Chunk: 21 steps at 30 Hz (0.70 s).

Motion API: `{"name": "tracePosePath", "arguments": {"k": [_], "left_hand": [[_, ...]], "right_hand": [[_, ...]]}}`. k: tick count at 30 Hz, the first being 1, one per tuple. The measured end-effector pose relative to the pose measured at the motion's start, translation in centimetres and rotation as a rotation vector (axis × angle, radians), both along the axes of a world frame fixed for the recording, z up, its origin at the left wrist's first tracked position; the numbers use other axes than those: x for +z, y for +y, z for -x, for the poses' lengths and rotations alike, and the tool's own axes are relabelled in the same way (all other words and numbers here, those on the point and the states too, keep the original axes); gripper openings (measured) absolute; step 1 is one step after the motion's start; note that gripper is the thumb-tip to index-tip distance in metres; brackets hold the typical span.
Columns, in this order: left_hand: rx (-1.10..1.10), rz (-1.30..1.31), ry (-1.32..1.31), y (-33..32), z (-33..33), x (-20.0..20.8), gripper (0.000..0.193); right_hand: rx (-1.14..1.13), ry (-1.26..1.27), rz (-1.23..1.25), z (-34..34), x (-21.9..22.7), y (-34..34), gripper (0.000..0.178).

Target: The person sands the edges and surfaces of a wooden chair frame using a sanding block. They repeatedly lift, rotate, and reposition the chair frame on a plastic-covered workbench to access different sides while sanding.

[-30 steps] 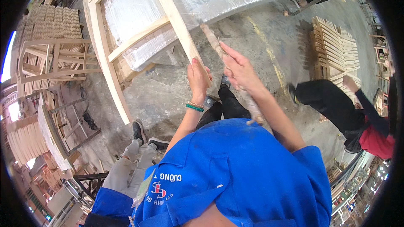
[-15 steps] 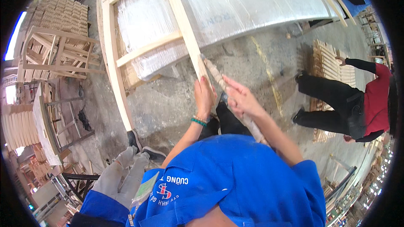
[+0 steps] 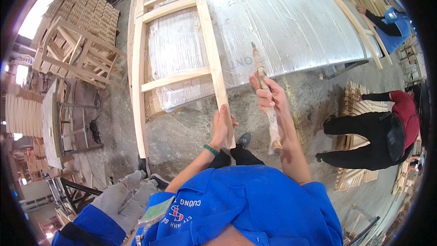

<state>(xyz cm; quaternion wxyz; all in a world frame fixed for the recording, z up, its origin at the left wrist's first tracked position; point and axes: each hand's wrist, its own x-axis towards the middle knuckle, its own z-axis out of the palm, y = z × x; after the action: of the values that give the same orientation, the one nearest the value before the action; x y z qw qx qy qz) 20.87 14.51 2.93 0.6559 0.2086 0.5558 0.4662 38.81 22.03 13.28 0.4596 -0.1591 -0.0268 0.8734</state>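
A pale wooden frame (image 3: 208,32), made of two long rails with several crosspieces, lies over the edge of a surface wrapped in clear plastic (image 3: 282,32). Its near ends stick out toward me. My left hand (image 3: 221,126) is closed round the near part of the right rail. In my right hand (image 3: 272,98) is a long thin stick (image 3: 258,60) wrapped in brownish material, its narrow dark tip pointing away from me. The stick is held right of the frame, apart from it, over the near edge of the wrapped surface. I cannot tell its exact kind.
A person in grey trousers (image 3: 129,196) stands close on my left. To the right, another in red (image 3: 405,114) bends by stacked wooden slats (image 3: 353,98). A co-worker in blue (image 3: 393,32) handles another frame (image 3: 348,13) at the far right. Wooden frames (image 3: 75,54) are piled at left.
The stick has come off the right rail and swung upright, lifted to the right with my right hand. My left hand stays on the rail. The view has shifted a little.
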Motion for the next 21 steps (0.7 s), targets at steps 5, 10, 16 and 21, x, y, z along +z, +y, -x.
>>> {"name": "tracePosePath", "arguments": {"k": [5, 10, 16, 21], "left_hand": [[-0.084, -0.164, -0.089, 4.4, -2.6, -0.5, 0.034], [-0.284, -0.357, -0.295, 10.3, 1.8, -3.2, 0.004], [-0.363, -0.403, -0.211, 12.2, 2.9, -4.0, 0.023], [-0.422, -0.433, -0.166, 12.2, 3.5, -4.3, 0.025]], "right_hand": [[-0.047, -0.624, -0.16, 5.3, 2.6, 1.4, 0.054], [0.002, -0.615, -0.042, 11.1, 0.5, 4.4, 0.062], [-0.084, -0.717, -0.004, 15.8, -0.9, 8.4, 0.06], [-0.142, -0.741, 0.021, 17.6, -1.8, 11.1, 0.062]]}}
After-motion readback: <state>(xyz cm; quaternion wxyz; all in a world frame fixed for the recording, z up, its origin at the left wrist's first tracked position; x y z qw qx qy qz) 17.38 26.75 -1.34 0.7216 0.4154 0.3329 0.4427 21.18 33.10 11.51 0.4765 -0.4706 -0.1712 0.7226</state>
